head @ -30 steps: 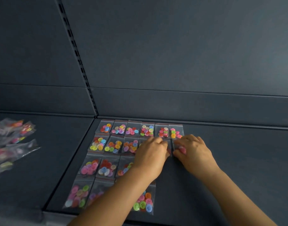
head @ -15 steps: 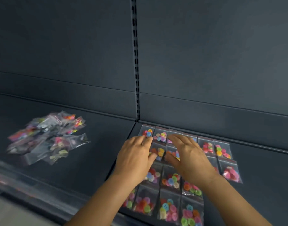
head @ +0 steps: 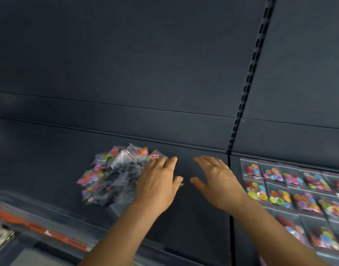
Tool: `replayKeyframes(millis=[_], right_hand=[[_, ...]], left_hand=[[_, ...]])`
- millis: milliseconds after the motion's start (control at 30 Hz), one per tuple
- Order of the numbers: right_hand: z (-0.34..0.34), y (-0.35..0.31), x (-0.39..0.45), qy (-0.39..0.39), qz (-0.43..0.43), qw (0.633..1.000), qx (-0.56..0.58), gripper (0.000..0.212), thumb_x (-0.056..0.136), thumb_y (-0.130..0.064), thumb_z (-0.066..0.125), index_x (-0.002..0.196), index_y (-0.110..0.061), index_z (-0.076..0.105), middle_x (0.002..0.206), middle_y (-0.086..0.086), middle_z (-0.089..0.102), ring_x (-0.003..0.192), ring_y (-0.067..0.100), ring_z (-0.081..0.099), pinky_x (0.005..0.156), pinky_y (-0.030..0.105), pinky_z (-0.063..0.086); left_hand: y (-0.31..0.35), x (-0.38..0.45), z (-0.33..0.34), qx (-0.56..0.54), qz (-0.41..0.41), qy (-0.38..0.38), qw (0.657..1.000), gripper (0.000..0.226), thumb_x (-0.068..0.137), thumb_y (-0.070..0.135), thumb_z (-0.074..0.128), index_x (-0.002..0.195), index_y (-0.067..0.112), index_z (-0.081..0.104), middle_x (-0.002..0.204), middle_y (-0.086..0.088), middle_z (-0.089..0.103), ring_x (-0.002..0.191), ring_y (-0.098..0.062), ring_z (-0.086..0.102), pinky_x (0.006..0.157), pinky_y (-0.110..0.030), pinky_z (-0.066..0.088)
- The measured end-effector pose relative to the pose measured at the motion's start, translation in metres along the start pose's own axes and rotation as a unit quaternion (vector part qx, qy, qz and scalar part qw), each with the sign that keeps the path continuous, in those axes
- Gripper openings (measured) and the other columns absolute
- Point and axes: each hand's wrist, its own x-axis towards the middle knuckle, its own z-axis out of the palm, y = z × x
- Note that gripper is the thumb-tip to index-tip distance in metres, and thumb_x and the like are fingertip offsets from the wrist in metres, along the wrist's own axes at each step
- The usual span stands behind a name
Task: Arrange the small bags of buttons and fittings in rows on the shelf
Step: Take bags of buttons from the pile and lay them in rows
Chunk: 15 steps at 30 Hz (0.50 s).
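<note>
We reach the loose bag pile [head: 115,173] with left hand [head: 157,185], right hand [head: 216,181] (fingers spread, empty) to fill rows [head: 291,189].

A dark blue-grey metal back panel [head: 126,64] is filling most of the view, with a slotted upright strip [head: 249,77] running down it at the right. Dim, even light is falling on it. An orange price rail [head: 49,234] is blurring along the lower left.
</note>
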Motion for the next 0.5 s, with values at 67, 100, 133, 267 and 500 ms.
replayKeyframes(millis=[67,100,133,267,500], right_hand=[[0.009,-0.019,0.012,0.002,0.006,1.0,0.003,0.06,0.094,-0.043,0.048,0.146,-0.022,0.027,0.151,-0.007,0.031,0.14,0.014,0.023,0.115,0.03,0.019],[0.013,-0.027,0.018,0.002,0.008,1.0,0.006,0.059,0.095,-0.042,0.047,0.146,-0.022,0.028,0.15,-0.007,0.032,0.14,0.014,0.024,0.115,0.03,0.02],[0.017,-0.035,0.023,0.001,0.011,1.0,0.007,0.058,0.095,-0.041,0.047,0.146,-0.022,0.028,0.15,-0.006,0.032,0.14,0.015,0.024,0.114,0.029,0.02],[0.029,-0.059,0.046,-0.005,0.019,1.0,0.017,0.055,0.095,-0.038,0.048,0.145,-0.021,0.03,0.149,-0.004,0.035,0.139,0.017,0.027,0.114,0.03,0.021],[0.05,-0.077,0.087,-0.04,0.039,0.998,0.019,0.05,0.097,-0.032,0.047,0.143,-0.019,0.034,0.144,0.002,0.043,0.134,0.023,0.034,0.11,0.033,0.03]], left_hand=[[-0.023,0.002,-0.002,0.0,0.004,-0.002,1.0,0.057,0.097,0.044,0.04,0.148,0.022,0.025,0.15,0.003,0.034,0.139,-0.016,0.027,0.113,-0.028,0.021],[-0.034,0.002,-0.003,-0.002,0.005,-0.003,1.0,0.057,0.097,0.043,0.04,0.148,0.021,0.026,0.15,0.003,0.034,0.138,-0.016,0.027,0.113,-0.029,0.021],[-0.044,0.004,-0.004,-0.005,0.005,-0.005,1.0,0.057,0.098,0.043,0.041,0.148,0.021,0.026,0.15,0.003,0.035,0.138,-0.016,0.028,0.113,-0.029,0.022],[-0.081,0.016,-0.003,-0.015,-0.013,-0.007,1.0,0.054,0.098,0.04,0.041,0.147,0.019,0.029,0.149,0.001,0.037,0.137,-0.017,0.032,0.113,-0.031,0.027],[-0.12,0.056,0.001,0.006,-0.06,-0.025,0.998,0.05,0.1,0.037,0.038,0.144,0.015,0.033,0.141,-0.006,0.045,0.128,-0.026,0.04,0.106,-0.036,0.034]])
